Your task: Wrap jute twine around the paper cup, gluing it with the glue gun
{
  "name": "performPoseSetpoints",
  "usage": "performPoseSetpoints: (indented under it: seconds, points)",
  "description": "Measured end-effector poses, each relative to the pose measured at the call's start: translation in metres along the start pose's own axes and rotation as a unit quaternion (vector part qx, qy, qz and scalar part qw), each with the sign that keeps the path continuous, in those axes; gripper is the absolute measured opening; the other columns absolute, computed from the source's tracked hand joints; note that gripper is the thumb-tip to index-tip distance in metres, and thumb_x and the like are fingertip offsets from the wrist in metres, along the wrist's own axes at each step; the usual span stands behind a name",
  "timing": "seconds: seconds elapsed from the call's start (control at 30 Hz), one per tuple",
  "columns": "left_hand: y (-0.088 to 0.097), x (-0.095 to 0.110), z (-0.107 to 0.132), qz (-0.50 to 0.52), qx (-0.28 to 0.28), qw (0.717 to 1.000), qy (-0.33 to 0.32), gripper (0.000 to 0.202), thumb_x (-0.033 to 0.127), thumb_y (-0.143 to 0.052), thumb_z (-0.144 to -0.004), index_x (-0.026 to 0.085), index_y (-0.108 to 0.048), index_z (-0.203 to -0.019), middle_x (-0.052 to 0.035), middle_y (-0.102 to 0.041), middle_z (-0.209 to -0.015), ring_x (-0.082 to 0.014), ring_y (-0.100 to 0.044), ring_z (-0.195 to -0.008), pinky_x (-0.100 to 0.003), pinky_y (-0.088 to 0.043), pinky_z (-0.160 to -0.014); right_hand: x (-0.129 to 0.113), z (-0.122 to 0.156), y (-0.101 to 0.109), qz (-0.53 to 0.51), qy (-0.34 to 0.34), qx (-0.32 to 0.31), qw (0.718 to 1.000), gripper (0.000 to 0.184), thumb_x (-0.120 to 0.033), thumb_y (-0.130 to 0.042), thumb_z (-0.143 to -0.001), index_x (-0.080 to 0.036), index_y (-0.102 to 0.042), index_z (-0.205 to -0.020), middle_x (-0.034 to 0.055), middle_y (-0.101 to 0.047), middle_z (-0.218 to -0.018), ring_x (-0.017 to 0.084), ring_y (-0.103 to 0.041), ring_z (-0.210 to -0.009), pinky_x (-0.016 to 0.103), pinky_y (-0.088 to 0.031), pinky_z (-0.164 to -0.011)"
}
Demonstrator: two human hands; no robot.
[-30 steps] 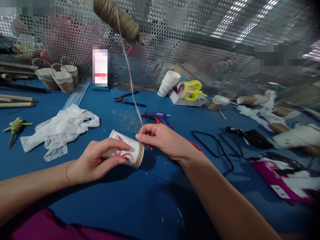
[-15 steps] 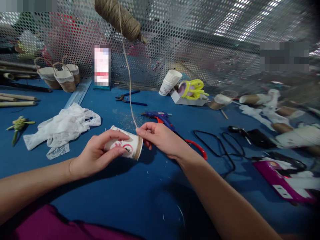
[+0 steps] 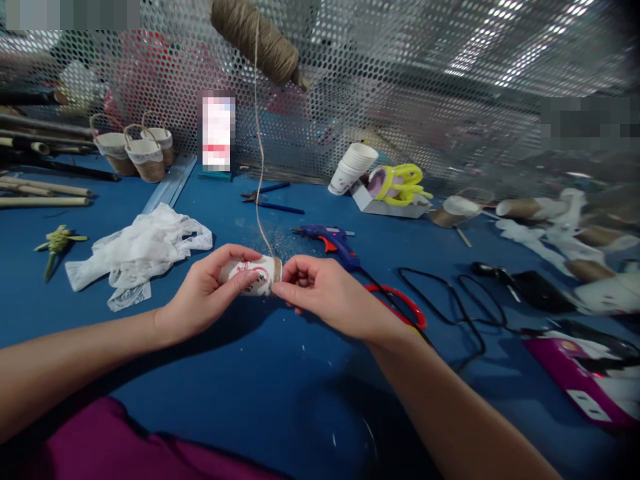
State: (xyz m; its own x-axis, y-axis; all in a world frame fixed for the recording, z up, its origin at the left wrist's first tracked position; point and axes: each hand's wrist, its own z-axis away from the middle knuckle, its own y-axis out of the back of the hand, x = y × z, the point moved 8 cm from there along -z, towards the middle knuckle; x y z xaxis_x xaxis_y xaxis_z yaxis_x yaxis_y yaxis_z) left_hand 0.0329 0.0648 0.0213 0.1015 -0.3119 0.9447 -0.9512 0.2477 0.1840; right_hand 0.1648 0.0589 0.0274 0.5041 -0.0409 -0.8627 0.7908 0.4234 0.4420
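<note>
A white paper cup (image 3: pixel 257 272) with red and black print lies on its side above the blue table, wrapped near its right end by a band of twine. My left hand (image 3: pixel 200 287) is closed around the cup's body, thumb in front. With fingers bent, my right hand (image 3: pixel 330 290) pinches the cup's right end at the band; its fingertips are partly hidden. A strand of twine (image 3: pixel 260 160) runs down from a hanging spool (image 3: pixel 257 41) to the band's upper side. Behind my right hand lies a blue glue gun (image 3: pixel 333 241).
White lace (image 3: pixel 143 250) lies left of the cup. Pliers (image 3: pixel 275 200), stacked paper cups (image 3: pixel 353 168) and small twine-wrapped baskets (image 3: pixel 147 161) are farther back. A black cable (image 3: pixel 445 300) leads right towards a purple power strip (image 3: pixel 575 380). A perforated metal panel (image 3: pixel 320 100) stands behind.
My right hand has moved from pinching the twine at the cup's upper edge down to the cup's right end. The cup has turned in my left hand. The whole view has shifted slightly.
</note>
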Motion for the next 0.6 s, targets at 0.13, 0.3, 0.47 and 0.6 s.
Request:
performPoseSetpoints:
  seconds: [0.13,0.3,0.47,0.6]
  points:
    - [0.0,0.0,0.0,-0.02,0.001,1.0,-0.004,0.018,0.025,-0.056,-0.081,0.014,-0.057,-0.096,-0.0024,-0.064,-0.083,-0.0093,-0.059,-0.067,-0.017,-0.048,-0.061,-0.001,-0.001,-0.001,-0.006,0.011,-0.005,1.0,0.014,-0.026,-0.06,-0.074,-0.016,-0.051,-0.071,-0.0054,-0.05,-0.057,0.006,-0.045,-0.051,0.02,-0.035,-0.048]
    - [0.0,0.003,0.001,-0.069,-0.003,0.997,-0.046,0.018,0.024,-0.054,-0.083,0.015,-0.057,-0.098,-0.0031,-0.064,-0.084,-0.01,-0.058,-0.066,-0.017,-0.047,-0.058,0.0,-0.002,0.001,-0.012,0.023,-0.002,1.0,0.017,-0.027,-0.062,-0.073,-0.016,-0.05,-0.067,-0.0066,-0.047,-0.056,0.005,-0.041,-0.051,0.02,-0.034,-0.048]
    - [0.0,0.015,0.007,-0.137,-0.003,0.98,-0.144,0.02,0.019,-0.053,-0.083,0.015,-0.054,-0.103,-0.0039,-0.066,-0.087,-0.0109,-0.061,-0.071,-0.018,-0.048,-0.063,0.005,-0.004,0.003,-0.147,0.003,-0.032,0.989,0.021,-0.036,-0.06,-0.075,-0.016,-0.054,-0.072,-0.0025,-0.054,-0.063,0.007,-0.049,-0.054,0.02,-0.039,-0.049]
    - [-0.005,0.028,0.013,-0.186,-0.025,0.953,-0.24,0.02,0.016,-0.053,-0.083,0.015,-0.053,-0.104,-0.0054,-0.067,-0.09,-0.0116,-0.064,-0.076,-0.019,-0.05,-0.069,0.018,-0.006,0.002,-0.258,-0.059,-0.023,0.964,0.02,-0.034,-0.06,-0.075,-0.015,-0.054,-0.07,-0.0023,-0.054,-0.06,0.006,-0.049,-0.051,0.018,-0.038,-0.046]
